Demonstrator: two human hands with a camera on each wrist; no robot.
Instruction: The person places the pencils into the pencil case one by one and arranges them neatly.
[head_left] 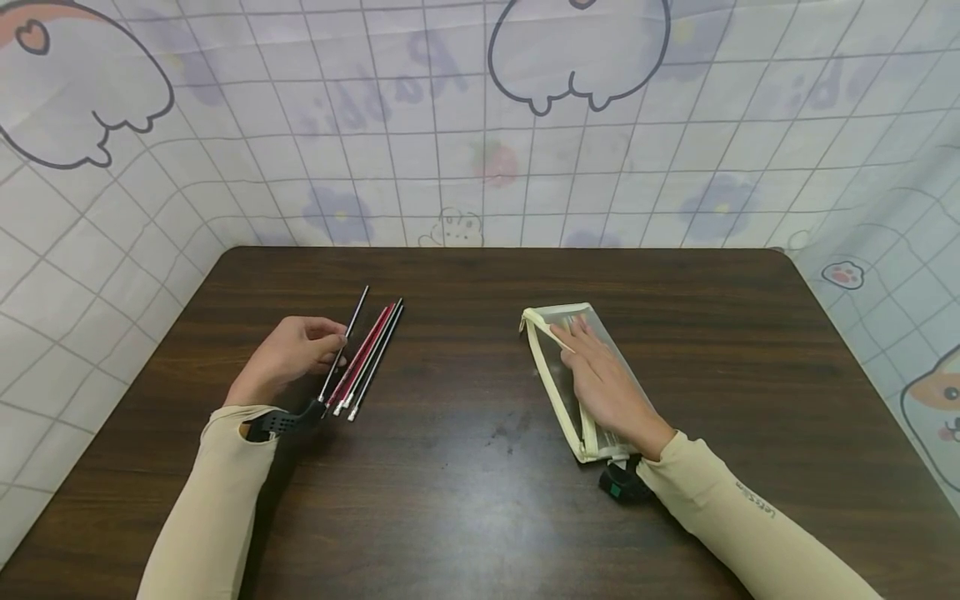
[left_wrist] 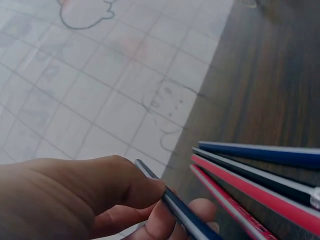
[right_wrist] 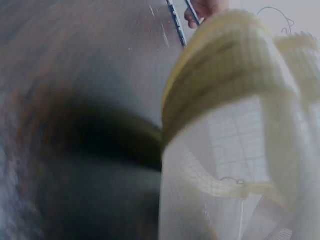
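My left hand (head_left: pixel 296 354) pinches a dark pencil (head_left: pixel 356 317) between thumb and fingers, tilted beside a small bundle. In the left wrist view the pencil (left_wrist: pixel 181 209) runs past the thumb tip, its far end free. Close by on the table lie several more pencils, red ones (left_wrist: pixel 250 186), a dark one and a blue one (left_wrist: pixel 260 154), with metal-banded ends toward me. My right hand (head_left: pixel 611 387) rests with straight fingers on a see-through pencil case (head_left: pixel 556 392) with pale yellow zip trim. Whether the fingertips reach inside it, I cannot tell.
A dark wooden table (head_left: pixel 457 500) bears everything, with a wide stretch between the pencils and the case. Behind and at both sides hangs a white grid-patterned cloth (head_left: pixel 450 158). The left hand (right_wrist: pixel 206 11) shows at the top of the right wrist view.
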